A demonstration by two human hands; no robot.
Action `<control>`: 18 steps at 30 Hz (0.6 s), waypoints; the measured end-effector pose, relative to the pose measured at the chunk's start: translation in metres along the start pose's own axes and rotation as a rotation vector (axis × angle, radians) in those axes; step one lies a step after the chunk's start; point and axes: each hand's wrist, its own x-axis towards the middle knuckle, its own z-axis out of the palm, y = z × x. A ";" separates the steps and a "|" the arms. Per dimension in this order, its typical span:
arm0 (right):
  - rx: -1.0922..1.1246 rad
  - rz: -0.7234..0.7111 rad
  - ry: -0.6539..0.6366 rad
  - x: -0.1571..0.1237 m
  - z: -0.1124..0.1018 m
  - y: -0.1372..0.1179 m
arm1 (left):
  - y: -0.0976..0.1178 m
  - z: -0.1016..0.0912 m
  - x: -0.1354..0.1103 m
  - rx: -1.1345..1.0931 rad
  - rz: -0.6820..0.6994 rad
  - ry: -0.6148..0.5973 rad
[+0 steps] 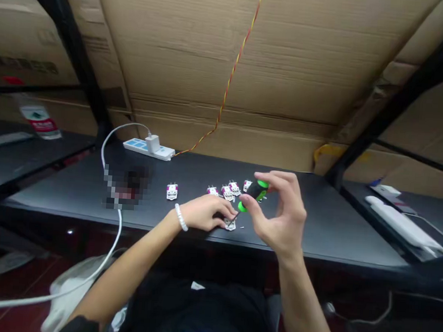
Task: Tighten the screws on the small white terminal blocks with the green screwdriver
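Observation:
Between the thumb and fingers of my right hand (284, 216) is a green-and-black screwdriver (256, 190), tilted, with its shaft pointing down to the left. The tip meets a small white part (231, 226) lying near the front edge of the shelf. My left hand (206, 211), with a white bracelet on the wrist, pinches that part from the left and keeps it against the surface. Just beyond my hands lie several small white-and-purple pieces that look like plug units (227, 192). Another such unit (171, 192) sits apart, left of my left hand.
A white power strip (149, 149) with a charger (152, 142) stands at the back left; its white cable (120, 224) hangs over the front edge. A twisted red-yellow wire (234, 68) runs up the cardboard. Black posts (72, 49) flank the shelf (335, 219). A bottle (40, 120) stands left.

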 end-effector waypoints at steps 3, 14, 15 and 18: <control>0.035 0.005 -0.046 0.000 -0.001 0.000 | 0.000 0.000 0.000 -0.010 -0.002 -0.005; -0.017 0.006 -0.042 0.001 -0.003 0.003 | -0.002 0.001 0.000 -0.011 0.001 0.004; 0.006 0.007 -0.073 0.002 -0.003 0.004 | -0.002 0.001 0.000 -0.010 -0.002 0.008; 0.034 -0.001 -0.084 0.002 -0.004 0.004 | -0.002 0.001 0.000 -0.009 -0.003 0.002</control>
